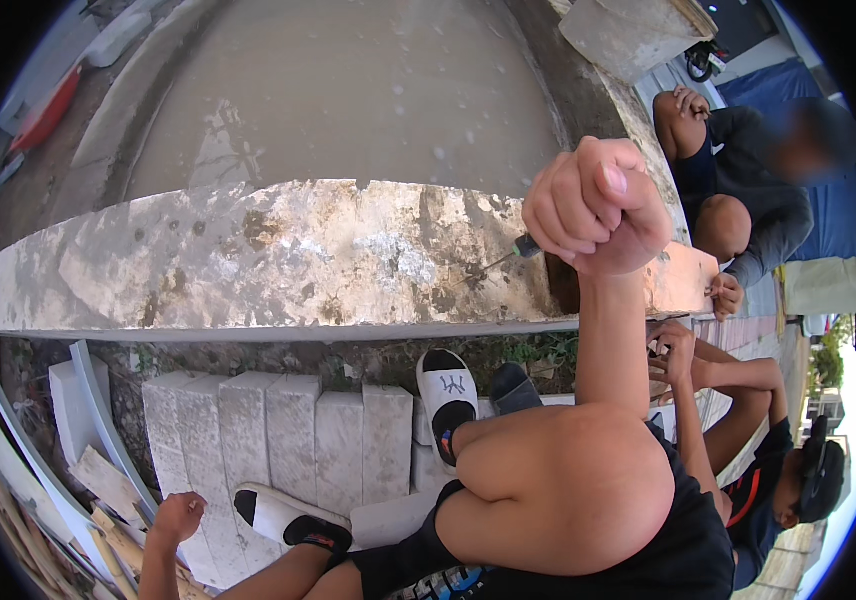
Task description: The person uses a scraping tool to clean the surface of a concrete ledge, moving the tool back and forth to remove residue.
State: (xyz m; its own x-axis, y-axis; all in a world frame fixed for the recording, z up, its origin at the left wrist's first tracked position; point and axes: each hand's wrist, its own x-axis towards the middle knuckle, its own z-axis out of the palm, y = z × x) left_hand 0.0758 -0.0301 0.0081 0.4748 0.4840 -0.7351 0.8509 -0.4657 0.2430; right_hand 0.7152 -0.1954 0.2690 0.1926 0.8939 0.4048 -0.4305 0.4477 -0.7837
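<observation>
My right hand is a closed fist above the right part of a low masonry wall. It grips what looks like a screwdriver. The dark and green end of its handle sticks out from under my fingers. Its thin metal shaft slants down to the left, the tip at or close to the wall's worn top; contact I cannot make out. At the lower left, my left hand hangs near my left foot with its fingers curled in. Whether anything is inside them is hidden.
Beyond the wall spreads a smooth, wet-looking grey surface. Pale blocks lie by my slippers. Metal strips and wood scraps lean at left. Two people sit close on the right; one's hand rests at the wall's end.
</observation>
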